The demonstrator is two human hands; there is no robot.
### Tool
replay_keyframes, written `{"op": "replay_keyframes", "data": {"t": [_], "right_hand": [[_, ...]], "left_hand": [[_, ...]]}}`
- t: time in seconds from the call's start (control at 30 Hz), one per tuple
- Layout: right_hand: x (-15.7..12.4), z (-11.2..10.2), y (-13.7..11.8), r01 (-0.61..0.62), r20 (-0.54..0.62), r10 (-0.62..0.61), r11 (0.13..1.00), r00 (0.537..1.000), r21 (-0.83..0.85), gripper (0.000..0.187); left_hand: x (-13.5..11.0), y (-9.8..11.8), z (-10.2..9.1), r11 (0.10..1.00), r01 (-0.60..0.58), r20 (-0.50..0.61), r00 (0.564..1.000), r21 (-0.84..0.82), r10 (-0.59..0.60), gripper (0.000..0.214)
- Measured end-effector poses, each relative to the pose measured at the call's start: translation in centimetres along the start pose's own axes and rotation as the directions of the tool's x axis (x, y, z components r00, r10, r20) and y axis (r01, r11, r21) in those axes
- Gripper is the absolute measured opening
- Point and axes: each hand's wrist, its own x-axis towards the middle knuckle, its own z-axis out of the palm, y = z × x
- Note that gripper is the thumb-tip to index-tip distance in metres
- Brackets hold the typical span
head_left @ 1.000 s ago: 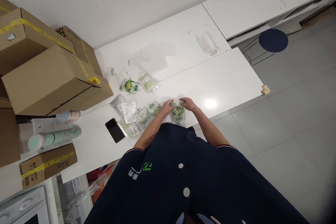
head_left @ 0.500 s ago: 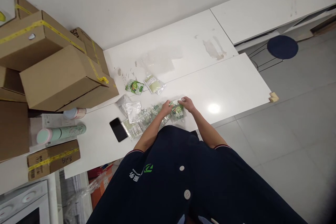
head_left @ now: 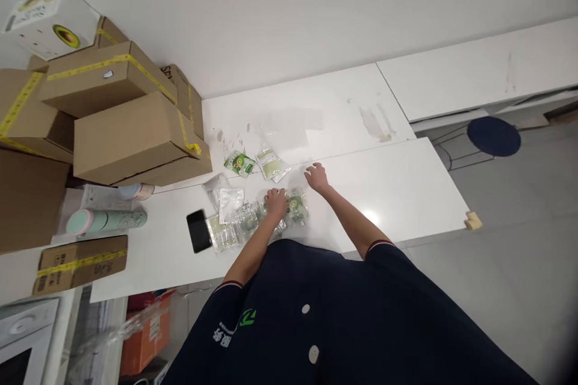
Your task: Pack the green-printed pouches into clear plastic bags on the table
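Observation:
Several small clear and green snack packets [head_left: 244,219] lie in a row near the front of a white table [head_left: 397,186]. My left hand [head_left: 275,203] rests on top of them, fingers curled down, beside a packet with a green print [head_left: 297,207]. Farther back and to the right, my right hand [head_left: 316,177] hovers over bare table with its fingers spread and nothing in it. Two more packets, a green kiwi packet [head_left: 239,163] and a pale green packet [head_left: 271,163], lie just beyond the hands.
A black phone [head_left: 198,231] lies left of the packets. Stacked cardboard boxes [head_left: 130,135] with yellow tape fill the left side. A mint-green flask [head_left: 106,220] lies below them. A blue round stool [head_left: 493,136] stands at the right, over grey floor tiles.
Both hands were holding the green-printed packet together. My right hand has let go and moved back and right, now open. My left hand has settled onto the packets. The camera tilted upward.

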Motion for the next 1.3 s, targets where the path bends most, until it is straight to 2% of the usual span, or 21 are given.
{"op": "replay_keyframes", "data": {"t": [0.17,0.23,0.3,0.43,0.53,0.63,0.7,0.73,0.8,0.87,0.9,0.97,1.0,1.03,1.07,1.1,1.17,1.2,1.23,1.3], "right_hand": [[8.9,-5.8,0.5,0.186,-0.101,-0.216,0.951,0.971,-0.248,0.033],[12.9,-7.4,0.4,0.255,-0.088,-0.297,0.911,0.951,-0.324,0.031],[16.5,-8.4,0.1,0.291,-0.038,-0.326,0.887,0.945,-0.358,0.03],[21.3,-9.1,-0.3,0.3,0.043,-0.3,0.916,0.953,-0.267,0.036],[22.0,-10.6,0.0,0.303,-0.047,-0.307,0.95,0.95,-0.073,0.037],[20.1,-13.4,1.8,0.348,-0.248,-0.29,0.907,0.924,0.238,0.027],[17.4,-15.2,3.7,0.334,-0.336,-0.178,0.804,0.925,0.493,0.02],[15.7,-15.9,4.9,0.306,-0.338,-0.105,0.722,0.935,0.621,0.02],[11.8,-16.5,7.2,0.216,-0.254,0.004,0.51,0.967,0.833,0.027],[7.5,-16.0,9.6,0.1,-0.117,0.041,0.297,0.992,0.95,0.035],[5.4,-15.5,10.8,0.041,-0.052,0.045,0.218,0.998,0.975,0.039],[1.6,-13.9,13.2,-0.059,0.051,0.068,0.13,0.996,0.99,0.043],[-0.1,-13.0,14.4,-0.109,0.098,0.091,0.119,0.991,0.987,0.043],[-1.6,-12.1,15.6,-0.159,0.143,0.12,0.136,0.982,0.978,0.041],[-2.8,-11.3,16.7,-0.205,0.177,0.154,0.192,0.972,0.96,0.038],[-3.9,-10.4,17.8,-0.25,0.202,0.186,0.29,0.962,0.924,0.032],[-5.3,-9.1,19.4,-0.292,0.215,0.202,0.553,0.956,0.78,0.026],[-5.8,-8.5,19.9,-0.275,0.215,0.173,0.667,0.961,0.692,0.029],[-6.2,-8.0,20.1,-0.241,0.22,0.129,0.746,0.967,0.621,0.033],[-6.7,-7.3,19.7,-0.18,0.242,0.045,0.8,0.969,0.572,0.04]], "left_hand": [[-3.6,2.1,-0.3,0.992,-0.016,-0.223,0.975,-0.125,-0.012,0.037],[-5.8,2.8,0.4,0.982,0.031,-0.273,0.958,-0.187,-0.082,0.032],[-8.2,3.3,1.6,0.966,0.091,-0.297,0.941,-0.242,-0.163,0.03],[-12.4,4.1,4.1,0.911,0.224,-0.3,0.893,-0.347,-0.335,0.028],[-13.6,4.8,4.6,0.86,0.274,-0.31,0.85,-0.431,-0.426,0.027],[-12.5,6.0,3.7,0.811,0.202,-0.34,0.832,-0.549,-0.438,0.023],[-10.6,7.5,2.5,0.737,0.129,-0.324,0.839,-0.663,-0.438,0.022],[-9.4,8.4,1.9,0.674,0.102,-0.292,0.846,-0.732,-0.445,0.022],[-6.8,10.3,0.7,0.481,0.09,-0.167,0.869,-0.872,-0.466,0.031],[-4.4,12.3,-0.2,0.243,0.178,0.044,0.88,-0.954,-0.473,0.049],[-3.3,13.2,-0.4,0.124,0.241,0.164,0.882,-0.962,-0.441,0.059],[-1.8,14.7,-0.4,-0.122,0.375,0.394,0.869,-0.919,-0.3,0.066],[-1.2,15.3,-0.2,-0.215,0.42,0.462,0.861,-0.882,-0.212,0.067],[-0.9,15.8,0.2,-0.276,0.42,0.474,0.865,-0.864,-0.165,0.064],[-0.8,16.2,0.7,-0.315,0.399,0.46,0.876,-0.861,-0.145,0.059],[-0.9,16.5,1.2,-0.33,0.367,0.431,0.891,-0.87,-0.146,0.053],[-1.4,17.2,2.2,-0.304,0.319,0.377,0.913,-0.898,-0.158,0.041],[-1.7,17.5,2.5,-0.282,0.322,0.372,0.917,-0.904,-0.145,0.036],[-2.1,17.8,2.6,-0.262,0.338,0.378,0.919,-0.904,-0.117,0.031],[-2.6,18.2,2.4,-0.25,0.365,0.383,0.923,-0.897,-0.028,0.024]]}}
